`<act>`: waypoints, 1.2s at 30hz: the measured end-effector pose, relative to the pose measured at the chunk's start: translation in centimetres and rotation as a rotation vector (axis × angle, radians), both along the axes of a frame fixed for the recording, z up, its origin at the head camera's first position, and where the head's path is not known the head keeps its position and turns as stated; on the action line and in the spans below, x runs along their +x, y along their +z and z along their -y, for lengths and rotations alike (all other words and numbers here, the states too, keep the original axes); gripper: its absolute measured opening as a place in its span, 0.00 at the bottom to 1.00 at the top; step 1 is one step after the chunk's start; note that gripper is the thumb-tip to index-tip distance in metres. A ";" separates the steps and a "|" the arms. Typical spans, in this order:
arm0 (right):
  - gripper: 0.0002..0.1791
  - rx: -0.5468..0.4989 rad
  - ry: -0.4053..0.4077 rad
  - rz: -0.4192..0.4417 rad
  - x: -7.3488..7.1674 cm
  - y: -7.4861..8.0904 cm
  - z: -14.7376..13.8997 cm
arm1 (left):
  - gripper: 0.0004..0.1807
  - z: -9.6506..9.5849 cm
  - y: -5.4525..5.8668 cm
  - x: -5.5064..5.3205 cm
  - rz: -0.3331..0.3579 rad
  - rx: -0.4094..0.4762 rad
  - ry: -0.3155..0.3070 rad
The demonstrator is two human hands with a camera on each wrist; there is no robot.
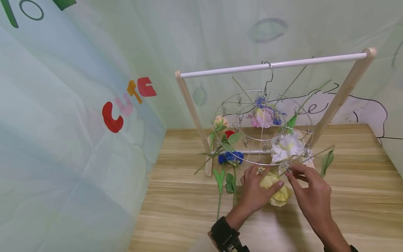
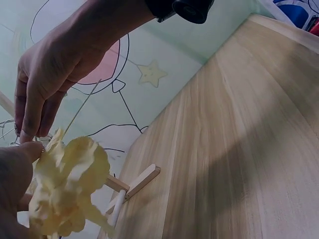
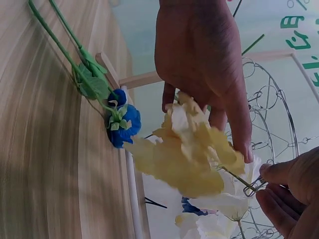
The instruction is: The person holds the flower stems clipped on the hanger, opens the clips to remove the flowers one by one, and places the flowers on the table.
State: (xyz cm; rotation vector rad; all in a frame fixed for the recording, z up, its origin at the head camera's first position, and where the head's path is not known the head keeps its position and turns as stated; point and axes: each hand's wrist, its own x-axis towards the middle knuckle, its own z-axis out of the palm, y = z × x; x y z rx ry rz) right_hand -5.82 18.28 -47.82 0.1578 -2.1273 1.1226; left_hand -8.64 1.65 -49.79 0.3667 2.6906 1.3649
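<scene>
A yellow artificial flower [image 1: 278, 194] hangs low at the front edge of a round wire clip hanger [image 1: 217, 120]. My left hand [image 1: 255, 190] holds it, the thumb lying across the petals and the other fingers partly hidden behind. From the right, my right hand [image 1: 313, 190] pinches a small metal clip [image 3: 249, 190] at the flower's thin green stem [image 3: 233, 175]. White flowers [image 1: 287, 147] hang just behind the right fingertips. Pink [image 1: 262, 117] and peach [image 1: 221, 121] blooms are farther round the hanger.
The hanger's hook [image 1: 269, 71] sits over a white rod [image 1: 220, 71] between wooden posts [image 1: 343, 99]. Blue flowers [image 1: 231, 158] with green stems lie on the wooden table [image 1: 176, 210], left of my left hand. A printed curtain [image 1: 78, 147] stands around the table.
</scene>
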 end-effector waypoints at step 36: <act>0.17 0.185 0.041 0.208 0.1 1.4 -0.1 | 0.08 -1.1 1.1 -0.5 -0.437 -0.052 0.110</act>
